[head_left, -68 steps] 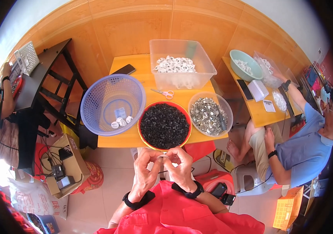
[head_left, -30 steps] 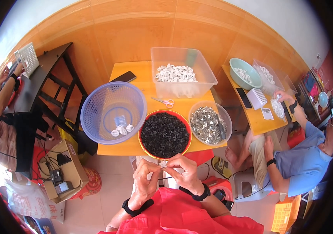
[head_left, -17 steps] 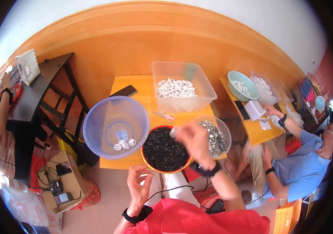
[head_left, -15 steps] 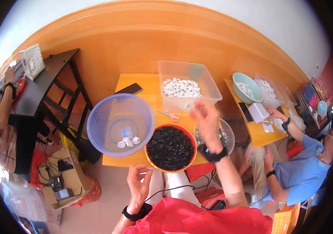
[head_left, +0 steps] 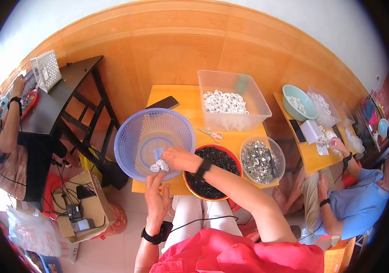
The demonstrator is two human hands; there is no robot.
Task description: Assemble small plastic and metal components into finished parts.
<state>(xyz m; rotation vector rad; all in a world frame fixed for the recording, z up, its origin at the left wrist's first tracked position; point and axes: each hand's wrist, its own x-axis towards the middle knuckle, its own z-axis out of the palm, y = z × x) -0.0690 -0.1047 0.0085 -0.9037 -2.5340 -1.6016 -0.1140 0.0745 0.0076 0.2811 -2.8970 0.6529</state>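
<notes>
My right hand (head_left: 176,159) reaches across into the blue-violet plastic basket (head_left: 128,148), just above several round white plastic pieces (head_left: 155,168). Its fingers look bunched together; whatever they hold, if anything, is hidden. By the basket's near rim, my left hand (head_left: 156,196) has its fingers stretched upward and its thumb apart, with nothing visible in it. Under my right forearm stands a red-rimmed bowl (head_left: 238,159) full of small black pieces (head_left: 217,157). Right of it, a clear round tub (head_left: 282,157) holds small metallic pieces with a dark stick-like tool (head_left: 274,164) among them.
A clear bin (head_left: 260,107) with many white pieces stands at the back, pink-handled scissors (head_left: 212,135) and a phone (head_left: 162,102) nearby. Co-workers sit at a dark table (head_left: 69,86) on the left and another yellow table (head_left: 310,159) on the right. A cardboard box (head_left: 99,214) stands lower left.
My right hand has moved left from above the metallic pieces into the basket. My left hand's fingers have straightened and come up to the rim. The whole view has shifted slightly.
</notes>
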